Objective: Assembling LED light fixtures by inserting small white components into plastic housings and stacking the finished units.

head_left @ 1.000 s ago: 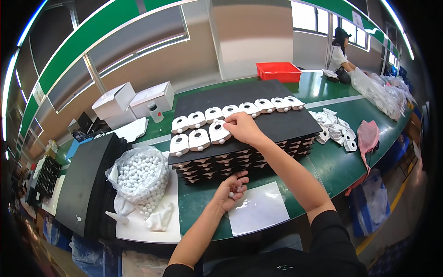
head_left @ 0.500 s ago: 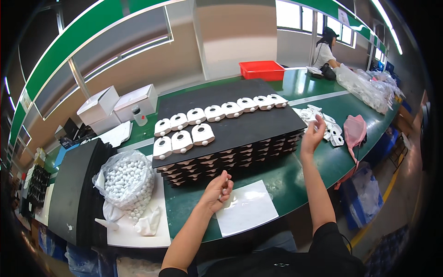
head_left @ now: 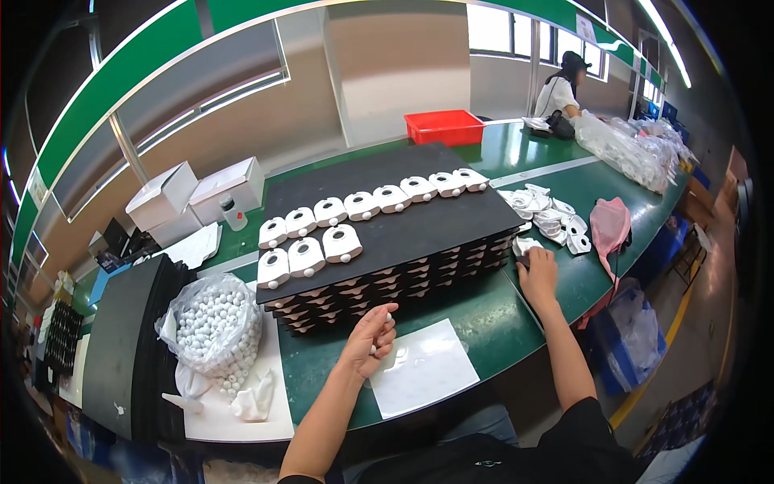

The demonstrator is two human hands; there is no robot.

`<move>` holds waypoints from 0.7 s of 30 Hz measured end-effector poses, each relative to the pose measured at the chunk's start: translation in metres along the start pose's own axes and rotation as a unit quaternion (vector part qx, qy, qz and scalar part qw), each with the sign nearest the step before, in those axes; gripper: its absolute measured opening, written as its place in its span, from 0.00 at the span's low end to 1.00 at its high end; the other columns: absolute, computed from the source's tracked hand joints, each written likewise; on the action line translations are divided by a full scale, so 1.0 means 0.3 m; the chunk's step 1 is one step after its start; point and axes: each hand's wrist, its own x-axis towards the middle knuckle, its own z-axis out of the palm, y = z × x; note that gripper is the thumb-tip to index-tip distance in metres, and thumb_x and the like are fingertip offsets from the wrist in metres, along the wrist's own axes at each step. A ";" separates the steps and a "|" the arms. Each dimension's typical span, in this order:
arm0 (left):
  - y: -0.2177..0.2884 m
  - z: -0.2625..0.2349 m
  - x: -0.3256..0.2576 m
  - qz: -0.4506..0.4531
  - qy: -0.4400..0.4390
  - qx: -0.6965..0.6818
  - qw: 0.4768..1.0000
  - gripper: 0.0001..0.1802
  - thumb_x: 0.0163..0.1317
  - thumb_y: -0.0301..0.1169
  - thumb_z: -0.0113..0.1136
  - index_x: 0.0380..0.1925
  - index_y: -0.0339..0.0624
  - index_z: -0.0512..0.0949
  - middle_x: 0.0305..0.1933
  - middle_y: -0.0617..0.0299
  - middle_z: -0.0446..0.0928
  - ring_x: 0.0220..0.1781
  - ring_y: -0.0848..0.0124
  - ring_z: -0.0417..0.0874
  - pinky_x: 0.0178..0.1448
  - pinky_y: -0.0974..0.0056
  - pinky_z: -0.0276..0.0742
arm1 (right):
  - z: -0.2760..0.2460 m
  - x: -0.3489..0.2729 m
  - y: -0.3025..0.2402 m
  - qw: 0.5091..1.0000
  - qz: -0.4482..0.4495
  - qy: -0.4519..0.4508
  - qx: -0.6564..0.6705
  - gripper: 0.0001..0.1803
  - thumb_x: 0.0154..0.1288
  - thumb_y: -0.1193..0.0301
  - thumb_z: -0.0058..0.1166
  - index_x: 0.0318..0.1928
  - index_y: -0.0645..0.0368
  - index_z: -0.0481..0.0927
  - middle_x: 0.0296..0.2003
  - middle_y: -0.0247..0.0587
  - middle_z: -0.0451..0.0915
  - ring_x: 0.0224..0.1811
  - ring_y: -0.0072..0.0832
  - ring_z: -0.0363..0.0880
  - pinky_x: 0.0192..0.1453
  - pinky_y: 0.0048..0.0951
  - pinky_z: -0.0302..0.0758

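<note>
My left hand [head_left: 371, 342] is closed above the near bench edge, with small round white caps [head_left: 390, 317] showing between its fingers. My right hand [head_left: 540, 278] is closed on a white plastic housing [head_left: 525, 244] beside the right end of the stack. A loose pile of similar white housings [head_left: 551, 216] lies just beyond it. On the top black board [head_left: 427, 220] stand two rows of white housings with round openings, several carrying a round cap at the near end. Further black boards with white parts between them make up the stack below.
At left, a clear plastic bag of white caps [head_left: 216, 319] sits beside upright black boards [head_left: 129, 339]. A white sheet [head_left: 425, 369] lies in front of me. A pink cloth item [head_left: 609, 226] lies right, a red tray [head_left: 445, 127] at back. A person [head_left: 560, 89] works far right.
My right hand has come down and nearer, from above the housing pile to beside the stack, now with a housing in it. My left hand stays closed in nearly the same place.
</note>
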 end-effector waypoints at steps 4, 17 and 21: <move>0.004 0.014 -0.004 0.001 -0.001 -0.013 1.000 0.11 0.60 0.34 0.54 0.41 0.45 0.71 0.26 0.69 0.64 0.18 0.84 0.57 0.15 0.79 0.47 | -0.099 -0.071 -0.016 0.998 -0.001 0.004 0.055 0.13 0.45 0.71 0.61 0.31 0.57 0.71 0.32 0.40 0.72 0.40 0.40 0.68 0.44 0.37 0.65; -0.007 0.011 0.005 0.007 0.010 0.014 1.000 0.10 0.57 0.31 0.59 0.38 0.43 0.73 0.34 0.66 0.72 0.18 0.85 0.58 0.16 0.81 0.49 | -0.314 -0.156 -0.105 0.896 -0.127 -0.225 0.362 0.07 0.47 0.80 0.57 0.30 0.60 0.77 0.33 0.38 0.78 0.39 0.32 0.75 0.45 0.28 0.69; -0.016 0.007 0.006 0.005 0.006 0.008 1.000 0.08 0.59 0.32 0.57 0.36 0.42 0.74 0.33 0.67 0.71 0.19 0.86 0.58 0.16 0.81 0.49 | -0.275 -0.184 -0.072 0.894 -0.143 -0.229 0.358 0.03 0.50 0.78 0.55 0.28 0.62 0.77 0.31 0.41 0.78 0.36 0.33 0.76 0.41 0.30 0.71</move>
